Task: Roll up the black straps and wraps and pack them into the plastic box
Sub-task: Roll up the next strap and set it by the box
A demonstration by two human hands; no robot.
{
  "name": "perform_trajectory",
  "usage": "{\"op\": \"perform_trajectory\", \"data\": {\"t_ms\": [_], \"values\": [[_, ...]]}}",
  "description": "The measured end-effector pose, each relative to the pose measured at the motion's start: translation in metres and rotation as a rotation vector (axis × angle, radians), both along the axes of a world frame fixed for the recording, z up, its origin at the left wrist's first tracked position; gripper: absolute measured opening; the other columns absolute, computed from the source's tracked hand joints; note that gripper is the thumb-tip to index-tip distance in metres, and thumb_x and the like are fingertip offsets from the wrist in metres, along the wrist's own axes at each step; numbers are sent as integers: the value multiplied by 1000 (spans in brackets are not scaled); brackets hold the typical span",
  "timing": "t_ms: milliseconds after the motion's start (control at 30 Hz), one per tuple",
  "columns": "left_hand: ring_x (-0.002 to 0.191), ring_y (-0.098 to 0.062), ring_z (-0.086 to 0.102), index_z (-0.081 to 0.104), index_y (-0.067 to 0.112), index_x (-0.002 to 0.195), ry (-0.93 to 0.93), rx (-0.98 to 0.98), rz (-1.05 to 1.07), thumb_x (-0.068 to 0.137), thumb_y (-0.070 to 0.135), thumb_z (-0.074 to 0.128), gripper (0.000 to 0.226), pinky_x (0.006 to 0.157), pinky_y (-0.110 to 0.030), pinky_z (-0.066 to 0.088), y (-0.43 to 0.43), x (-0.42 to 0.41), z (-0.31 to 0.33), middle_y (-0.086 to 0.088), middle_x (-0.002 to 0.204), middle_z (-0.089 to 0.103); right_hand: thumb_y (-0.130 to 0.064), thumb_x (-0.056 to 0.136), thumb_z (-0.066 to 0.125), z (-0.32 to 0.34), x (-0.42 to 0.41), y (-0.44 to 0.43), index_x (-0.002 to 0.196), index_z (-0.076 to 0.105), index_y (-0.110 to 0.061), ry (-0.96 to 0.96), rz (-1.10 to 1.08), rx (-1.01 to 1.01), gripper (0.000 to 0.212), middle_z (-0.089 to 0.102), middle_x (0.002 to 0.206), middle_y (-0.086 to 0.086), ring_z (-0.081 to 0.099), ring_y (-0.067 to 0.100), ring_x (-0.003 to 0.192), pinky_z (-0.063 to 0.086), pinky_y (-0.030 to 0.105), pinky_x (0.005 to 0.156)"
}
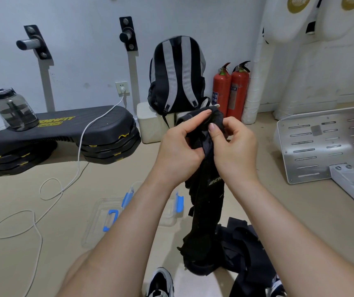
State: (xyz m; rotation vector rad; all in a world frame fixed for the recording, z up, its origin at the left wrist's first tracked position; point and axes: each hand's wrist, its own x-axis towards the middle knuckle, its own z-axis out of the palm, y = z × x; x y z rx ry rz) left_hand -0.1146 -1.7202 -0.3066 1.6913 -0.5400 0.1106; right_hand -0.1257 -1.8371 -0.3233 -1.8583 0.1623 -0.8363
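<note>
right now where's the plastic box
In the head view the plastic box sits on the floor, lower centre-left, partly behind the left forearm, left of the black wrap.

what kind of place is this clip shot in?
Most likely a small gym or training room: a black aerobic step platform on the floor, steel pegs bolted to the wall, and a big sports water jug.

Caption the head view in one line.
Left hand and right hand grip the top of a black wrap; plastic box and strap pile wait on the floor.
</note>
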Motion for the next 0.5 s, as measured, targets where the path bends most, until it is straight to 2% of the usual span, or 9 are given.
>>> {"op": "perform_trajectory", "data": {"t_ms": [100,133,233,367,433,500], "values": [[102,-7,68,61,20,132,63,-76,1,75,-6,60,63,86,-24,54,-2,-4,-1,4,115,71,-24,93,62,1,-3,0,75,62,-12,7,-31,-71,22,61,69,2,55,19,69,46,38,62],[101,-8,69,63,21,130,84,-107,16,76,-2,62,59,85,-27,55,-4,-5,-2,3,113,72,-24,92,63,2,-4,1,74,63,-10,8,-34,-78,23,60,66,1,53,19,66,44,38,60],[108,-13,68,67,25,123,95,-154,88,82,0,67,48,98,-38,54,-7,-3,-5,3,117,71,-27,90,67,2,-6,2,71,66,-7,10,-62,-97,27,60,61,6,51,21,61,43,40,59],[107,-6,68,72,23,114,102,-216,222,86,2,68,35,99,-33,53,-13,-1,-6,7,111,73,-33,90,66,2,-5,-1,59,55,-10,31,-88,-230,40,43,49,0,40,19,53,33,37,51],[101,-2,68,75,22,107,87,-236,299,87,5,69,27,96,-28,53,-15,-1,-6,12,102,74,-34,91,66,1,-3,-2,62,57,-13,19,-75,-268,37,45,52,-3,43,17,57,31,35,53],[96,-2,69,77,25,97,67,-256,364,88,6,68,23,93,-28,54,-15,0,-6,11,96,76,-37,90,65,0,-3,-2,74,65,-20,-16,-37,-231,24,56,67,-7,52,18,71,37,31,60]]}}
